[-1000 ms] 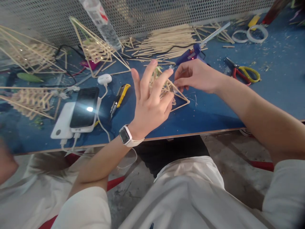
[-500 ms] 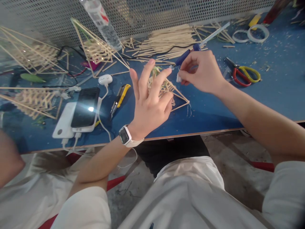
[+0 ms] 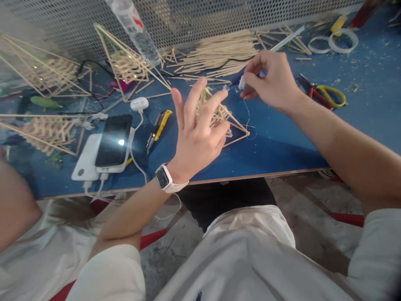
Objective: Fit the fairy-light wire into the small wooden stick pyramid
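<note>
My left hand (image 3: pixel 200 129), a watch on its wrist, lies spread over a small frame of wooden sticks (image 3: pixel 235 121) on the blue table. Its fingers are apart and hide much of the frame; I cannot tell how firmly they press. My right hand (image 3: pixel 272 79) pinches a small white piece (image 3: pixel 242 82) between thumb and fingers. A thin wire or thread (image 3: pixel 248 109) hangs below it toward the frame's pointed right corner. Behind the right hand is a blue glue gun (image 3: pixel 238 77), partly hidden, with a pale glue stick (image 3: pixel 288 38) sticking out.
Red-and-yellow scissors (image 3: pixel 326 95) lie to the right, tape rolls (image 3: pixel 343 42) behind. Loose sticks (image 3: pixel 219 52) are piled at the back near a bottle (image 3: pixel 138 33). A utility knife (image 3: pixel 159 130), phone (image 3: pixel 113 142) and stick frames (image 3: pixel 52 131) are leftward. Another person's arm (image 3: pixel 17 200) shows.
My right hand has moved up and away with the white piece, toward the glue gun. More of the thin wire now shows below it. The left hand stays over the frame.
</note>
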A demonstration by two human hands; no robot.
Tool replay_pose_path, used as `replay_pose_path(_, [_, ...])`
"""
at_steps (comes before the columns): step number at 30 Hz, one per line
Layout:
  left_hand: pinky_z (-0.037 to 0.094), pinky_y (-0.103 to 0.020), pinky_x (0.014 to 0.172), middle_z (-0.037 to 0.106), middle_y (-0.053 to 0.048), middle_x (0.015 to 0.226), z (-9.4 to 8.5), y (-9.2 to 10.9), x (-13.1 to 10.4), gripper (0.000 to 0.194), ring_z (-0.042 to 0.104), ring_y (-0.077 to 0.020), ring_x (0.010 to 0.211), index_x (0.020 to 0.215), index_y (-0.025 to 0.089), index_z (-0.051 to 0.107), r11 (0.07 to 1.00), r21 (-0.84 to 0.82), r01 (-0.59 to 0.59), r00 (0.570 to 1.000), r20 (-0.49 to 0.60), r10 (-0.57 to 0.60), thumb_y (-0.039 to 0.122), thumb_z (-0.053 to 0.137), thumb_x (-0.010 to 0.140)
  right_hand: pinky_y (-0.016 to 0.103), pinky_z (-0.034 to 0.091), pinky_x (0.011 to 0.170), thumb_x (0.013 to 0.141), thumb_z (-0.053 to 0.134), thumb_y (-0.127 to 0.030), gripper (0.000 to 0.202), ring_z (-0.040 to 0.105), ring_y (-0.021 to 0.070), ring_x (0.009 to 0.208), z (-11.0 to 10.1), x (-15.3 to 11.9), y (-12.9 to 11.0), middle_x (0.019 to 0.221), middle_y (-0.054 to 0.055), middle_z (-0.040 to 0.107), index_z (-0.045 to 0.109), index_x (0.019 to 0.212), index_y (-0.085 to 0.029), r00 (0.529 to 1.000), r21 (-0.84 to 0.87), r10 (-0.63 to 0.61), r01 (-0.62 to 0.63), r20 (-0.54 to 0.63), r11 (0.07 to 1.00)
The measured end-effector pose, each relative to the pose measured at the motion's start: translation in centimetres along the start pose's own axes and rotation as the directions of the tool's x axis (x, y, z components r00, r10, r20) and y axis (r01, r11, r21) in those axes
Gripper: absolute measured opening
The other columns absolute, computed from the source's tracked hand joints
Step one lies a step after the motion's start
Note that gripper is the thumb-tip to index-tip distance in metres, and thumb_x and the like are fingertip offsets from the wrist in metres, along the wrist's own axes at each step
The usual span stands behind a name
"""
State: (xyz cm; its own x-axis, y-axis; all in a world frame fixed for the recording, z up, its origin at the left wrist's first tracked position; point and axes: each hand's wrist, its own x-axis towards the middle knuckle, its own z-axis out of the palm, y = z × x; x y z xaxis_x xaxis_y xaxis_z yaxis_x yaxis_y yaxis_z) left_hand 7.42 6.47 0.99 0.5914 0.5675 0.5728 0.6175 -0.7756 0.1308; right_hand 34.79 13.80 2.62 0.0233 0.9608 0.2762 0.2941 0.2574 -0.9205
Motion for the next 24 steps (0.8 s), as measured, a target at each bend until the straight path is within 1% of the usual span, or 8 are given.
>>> replay_pose_path(4, [-0.004, -0.085, 0.149, 0.049, 0.005, 0.185, -0.4, 0.0, 0.3, 0.012, 0.019, -0.0469, 0.185, 0.109, 0.032, 0.078, 1.000, 0.016, -0.027, 1.000, -0.004, 0.027, 0.024, 0.078, 0.100, 0.039, 0.072, 0.074, 0.089, 0.081, -0.026, 0.020, 0.081, 0.0178, 0.077, 0.8, -0.2, 0.7, 0.090, -0.005, 0.073, 0.066, 0.103, -0.027, 0.996, 0.150, 0.071, -0.078, 0.052, 0.986])
replay_pose_path(6, [-0.002, -0.086, 0.150, 0.048, 0.005, 0.186, -0.5, -0.1, 0.4, 0.012, 0.017, -0.0468, 0.185, 0.109, 0.033, 0.078, 0.999, 0.001, -0.033, 0.999, 0.004, 0.033, 0.026, 0.080, 0.100, 0.040, 0.072, 0.077, 0.091, 0.079, -0.024, 0.019, 0.082, 0.0187, 0.080, 1.1, -0.4, 0.9, 0.089, -0.005, 0.073, 0.064, 0.103, -0.027, 0.992, 0.200, 0.112, -0.122, 0.058, 0.972])
replay_pose_path(10, [-0.007, -0.086, 0.149, 0.048, 0.005, 0.186, -0.4, -0.5, 0.7, 0.005, 0.015, -0.0468, 0.186, 0.102, 0.030, 0.076, 0.999, -0.017, -0.042, 0.999, 0.029, 0.042, 0.027, 0.079, 0.100, 0.043, 0.072, 0.082, 0.097, 0.077, -0.023, 0.014, 0.083, 0.0197, 0.082, 0.9, -0.3, 0.9, 0.092, -0.003, 0.072, 0.063, 0.100, -0.026, 0.987, 0.278, 0.154, -0.159, 0.040, 0.947])
replay_pose_path(14, [-0.014, -0.086, 0.147, 0.053, 0.003, 0.183, -0.3, -0.2, 1.0, 0.005, 0.021, -0.0450, 0.185, 0.099, 0.027, 0.073, 0.997, 0.046, -0.061, 0.998, -0.003, 0.062, 0.027, 0.074, 0.104, 0.043, 0.071, 0.090, 0.101, 0.077, -0.026, 0.017, 0.080, 0.0160, 0.083, 0.7, 0.8, 1.3, 0.095, -0.003, 0.073, 0.060, 0.102, -0.025, 0.979, 0.308, 0.204, -0.199, 0.018, 0.930])
replay_pose_path(17, [-0.012, -0.085, 0.149, 0.053, 0.003, 0.183, -0.8, 0.5, 1.0, 0.006, 0.024, -0.0445, 0.184, 0.099, 0.027, 0.073, 0.996, 0.067, -0.067, 0.998, 0.001, 0.067, 0.027, 0.072, 0.106, 0.036, 0.069, 0.089, 0.104, 0.074, -0.027, 0.021, 0.076, 0.0104, 0.080, 1.0, 1.8, 1.4, 0.093, -0.006, 0.072, 0.054, 0.108, -0.024, 0.977, 0.256, 0.211, -0.196, -0.032, 0.947])
replay_pose_path(19, [-0.010, -0.084, 0.150, 0.051, 0.004, 0.184, -1.1, 0.7, 1.0, 0.007, 0.024, -0.0445, 0.184, 0.099, 0.027, 0.073, 0.995, 0.067, -0.069, 0.997, 0.026, 0.067, 0.029, 0.072, 0.106, 0.032, 0.067, 0.083, 0.106, 0.067, -0.022, 0.016, 0.073, 0.0090, 0.075, 1.3, 2.1, 1.0, 0.091, -0.007, 0.069, 0.052, 0.109, -0.023, 0.979, 0.208, 0.181, -0.158, -0.095, 0.965])
replay_pose_path(21, [-0.010, -0.086, 0.150, 0.052, 0.004, 0.183, -1.1, 0.7, 1.0, 0.010, 0.022, -0.0451, 0.185, 0.099, 0.026, 0.073, 0.996, 0.055, -0.068, 0.997, 0.025, 0.067, 0.032, 0.071, 0.106, 0.028, 0.066, 0.073, 0.105, 0.064, -0.018, 0.013, 0.072, 0.0085, 0.070, 1.4, 1.9, -0.2, 0.092, -0.007, 0.066, 0.052, 0.107, -0.024, 0.986, 0.156, 0.090, -0.068, -0.137, 0.985])
replay_pose_path(24, [-0.009, -0.087, 0.149, 0.056, 0.002, 0.181, -0.5, 0.4, 1.0, 0.012, 0.021, -0.0462, 0.185, 0.096, 0.027, 0.072, 0.998, 0.034, -0.053, 0.999, -0.001, 0.053, 0.034, 0.071, 0.106, 0.024, 0.057, 0.053, 0.102, 0.067, -0.014, 0.018, 0.074, 0.0091, 0.067, 0.8, 1.5, -2.9, 0.098, -0.005, 0.067, 0.054, 0.105, -0.025, 0.977, 0.060, -0.186, 0.192, -0.102, 0.979])
